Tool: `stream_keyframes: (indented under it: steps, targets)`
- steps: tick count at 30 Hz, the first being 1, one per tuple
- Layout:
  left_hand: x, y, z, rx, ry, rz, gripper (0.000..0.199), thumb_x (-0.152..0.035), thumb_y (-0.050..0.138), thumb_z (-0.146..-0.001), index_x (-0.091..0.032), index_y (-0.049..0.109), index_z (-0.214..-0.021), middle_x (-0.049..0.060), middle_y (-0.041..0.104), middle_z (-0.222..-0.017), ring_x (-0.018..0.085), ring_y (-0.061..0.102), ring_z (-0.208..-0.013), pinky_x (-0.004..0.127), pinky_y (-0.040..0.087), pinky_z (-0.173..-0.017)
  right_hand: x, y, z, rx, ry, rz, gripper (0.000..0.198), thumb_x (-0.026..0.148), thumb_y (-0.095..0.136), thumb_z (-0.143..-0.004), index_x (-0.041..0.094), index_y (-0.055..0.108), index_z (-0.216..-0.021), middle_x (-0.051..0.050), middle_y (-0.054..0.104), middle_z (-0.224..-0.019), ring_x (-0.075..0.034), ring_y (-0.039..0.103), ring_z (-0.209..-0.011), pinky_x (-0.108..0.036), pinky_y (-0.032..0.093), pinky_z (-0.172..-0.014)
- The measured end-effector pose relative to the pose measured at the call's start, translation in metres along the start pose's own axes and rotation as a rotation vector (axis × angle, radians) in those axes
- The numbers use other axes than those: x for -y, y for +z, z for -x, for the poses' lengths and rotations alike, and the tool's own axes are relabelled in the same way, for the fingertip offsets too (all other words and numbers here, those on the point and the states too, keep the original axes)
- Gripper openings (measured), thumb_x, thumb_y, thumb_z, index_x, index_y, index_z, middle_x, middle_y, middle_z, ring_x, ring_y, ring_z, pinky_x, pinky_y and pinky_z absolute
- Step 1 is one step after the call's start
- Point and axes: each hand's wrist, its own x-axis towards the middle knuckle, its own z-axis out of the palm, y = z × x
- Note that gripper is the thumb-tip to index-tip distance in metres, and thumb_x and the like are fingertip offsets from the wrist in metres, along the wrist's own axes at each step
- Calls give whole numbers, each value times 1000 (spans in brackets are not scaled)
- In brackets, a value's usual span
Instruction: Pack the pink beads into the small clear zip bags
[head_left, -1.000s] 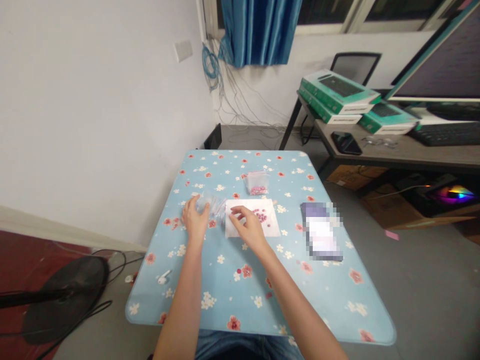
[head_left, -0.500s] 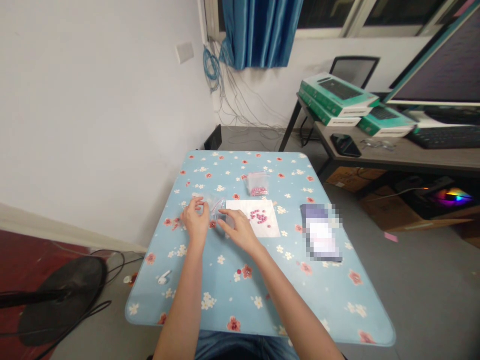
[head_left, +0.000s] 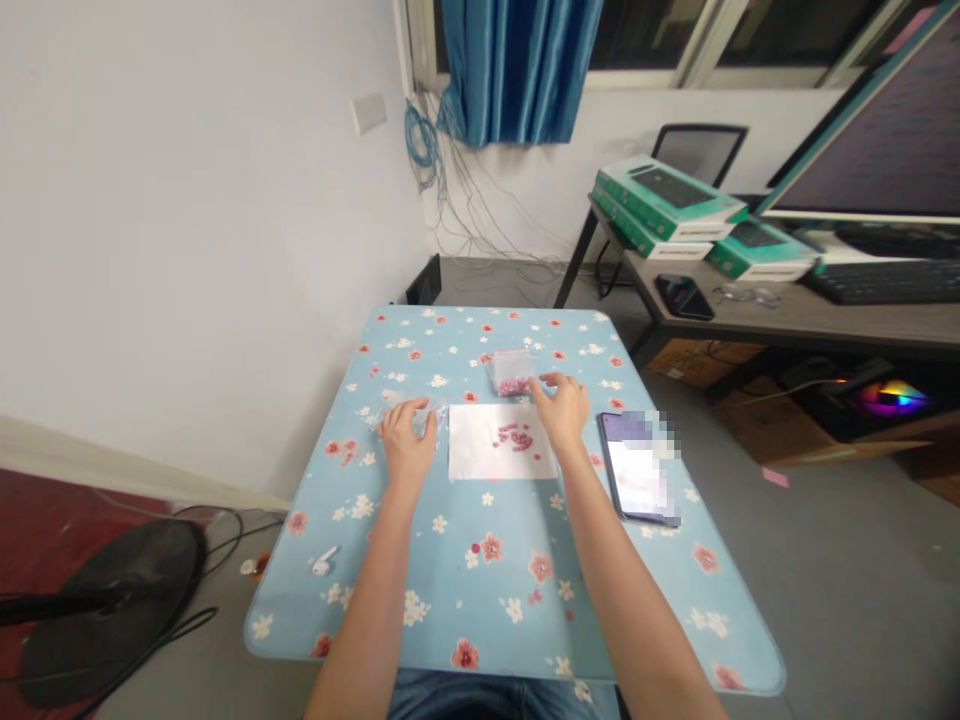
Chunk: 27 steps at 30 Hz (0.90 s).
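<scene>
White wireless earbud (head_left: pixel 324 563): lay alone near the left of the flowered tablecloth (head_left: pixel 450 585)
Left hand (head_left: pixel 407 440): curved low at the clear plastic bag (head_left: pixel 438 411), having edged rightward; whether it pinched the film, I could not tell
Clear plastic bag: lay crumpled, partly hidden by the left hand, just beside the paper
White paper (head_left: pixel 471 440): lay flat between the hands, fully uncovered now that the right hand had left its left edge
Pink beads (head_left: pixel 516 438): sat loose in a cluster on the right half of the paper, seemingly undisturbed
Bead-filled zip bag (head_left: pixel 514 370): lay beyond the paper, its beads along the near edge
Right hand (head_left: pixel 564 405): had swung from the clear plastic bag to the bead-filled one, thumb and fingers loosely parted; so attention seemed split between two bags
Smartphone (head_left: pixel 637 470): lay at the far right, untouched
</scene>
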Motion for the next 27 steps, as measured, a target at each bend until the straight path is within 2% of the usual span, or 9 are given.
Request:
stream_keyframes:
  steps: [3,12,16,20,24,27]
  targets:
    - [-1,2,1,20,24,27,13,-23,59,-80,-19,65,-92,5,69,-91,23,59,-87,36,40,-84,1,3,-2,29,20,-15,31,42,54,-79,17,70,-86,-12,65,-92,-29,51,-90,-38,34,-80]
    - [-2,4,2,29,34,68,13,-20,59,-79,-19,64,-91,5,68,-89,23,60,-87,36,41,-84,2,7,-2,61,76,-39,29,40,55,-76,17,70,-87,-13,64,-96,-29,50,-93,-40,34,-81]
    - [-2,3,1,24,30,94,14,-20,59,-79,-19,64,-92,5,68,-89,22,60,-86,36,42,-83,5,4,-1,34,59,-138,24,36,55,-75,17,69,-81,-12,64,-94,-28,49,-92,-41,33,-84]
    - [-3,2,1,24,14,183,16,-22,61,-78,-18,64,-93,6,68,-91,22,60,-85,36,44,-83,15,-7,12,22,-23,-514,21,38,53,-77,19,63,-80,-8,65,-93,-25,50,-96,-37,37,-84]
    - [-9,2,2,118,-93,411,22,-31,60,-80,-19,64,-99,7,69,-95,19,62,-83,33,47,-80,29,-24,36,275,22,-989,17,39,56,-78,22,54,-76,-2,65,-89,-19,57,-91,-29,40,-76]
    - [-14,0,3,234,-206,630,31,-40,58,-82,-18,64,-103,7,70,-94,18,64,-83,29,49,-74,34,-33,53,460,74,-1166,17,39,57,-80,24,49,-76,0,66,-84,-16,59,-80,-27,41,-70]
